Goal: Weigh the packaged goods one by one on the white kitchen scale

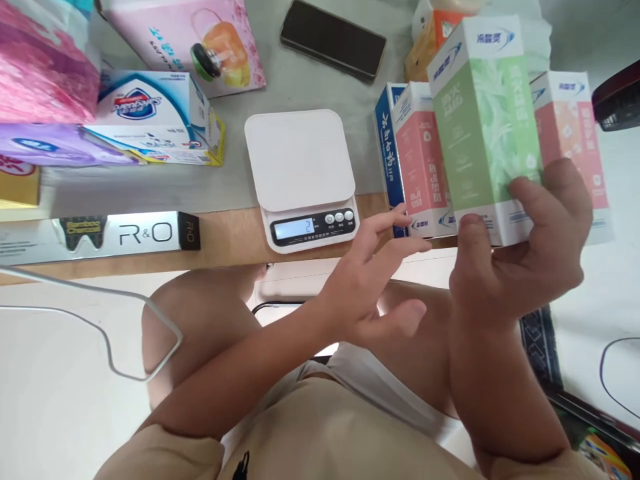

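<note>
The right hand (pixel 520 253) holds a tall green box (pixel 484 127) by its bottom end, up in the air above the edge of the table (pixel 225 233). The thumb and the other fingers are pinching the white bottom of the box, thumb on the near side and fingers wrapped round the far side. The left hand (pixel 373 280) holds nothing. Its fingers are spread apart and stretched out, and the tips reach toward a pink box (pixel 423 160) that stands on the table just behind the green one. I cannot tell if the fingertips touch it. A blue box (pixel 386 140) stands tight beside the pink one, and another pink box (pixel 575 133) stands on the other side of the green box. A white kitchen scale (pixel 303 177) sits on the table just left of the left hand, with nothing on its plate and a number lit on its little screen. A black phone (pixel 333 39) lies farther back. On the left side lie a long R&O box (pixel 100 237) and a white and blue soap box (pixel 150 110).
</note>
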The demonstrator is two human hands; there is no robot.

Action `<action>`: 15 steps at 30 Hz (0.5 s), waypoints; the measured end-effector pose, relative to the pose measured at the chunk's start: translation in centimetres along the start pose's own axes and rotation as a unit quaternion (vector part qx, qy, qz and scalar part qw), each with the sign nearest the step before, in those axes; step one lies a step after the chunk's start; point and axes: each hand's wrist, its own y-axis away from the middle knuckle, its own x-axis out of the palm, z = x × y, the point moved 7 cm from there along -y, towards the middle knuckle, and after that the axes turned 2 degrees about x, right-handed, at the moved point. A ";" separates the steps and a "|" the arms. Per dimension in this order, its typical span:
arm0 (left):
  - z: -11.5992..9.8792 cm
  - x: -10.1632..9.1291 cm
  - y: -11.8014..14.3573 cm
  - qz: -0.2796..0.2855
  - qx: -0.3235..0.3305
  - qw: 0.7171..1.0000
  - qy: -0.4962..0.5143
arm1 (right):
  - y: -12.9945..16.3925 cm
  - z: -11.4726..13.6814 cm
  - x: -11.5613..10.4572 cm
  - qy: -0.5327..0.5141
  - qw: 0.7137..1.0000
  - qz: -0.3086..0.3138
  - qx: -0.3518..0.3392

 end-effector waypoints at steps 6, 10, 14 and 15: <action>3.0 3.2 0.2 0.096 -0.145 0.984 0.035 | 0.1 0.4 0.8 0.044 0.998 0.037 0.026; 3.5 4.3 0.3 0.128 -0.160 0.977 0.053 | 0.2 0.8 1.1 0.062 0.996 0.056 0.043; 3.6 4.7 0.4 0.133 -0.159 0.977 0.054 | 0.3 1.0 0.8 0.062 0.994 0.084 0.041; 3.6 4.7 0.5 0.133 -0.156 0.977 0.054 | 0.4 0.9 0.7 0.054 0.993 0.090 0.046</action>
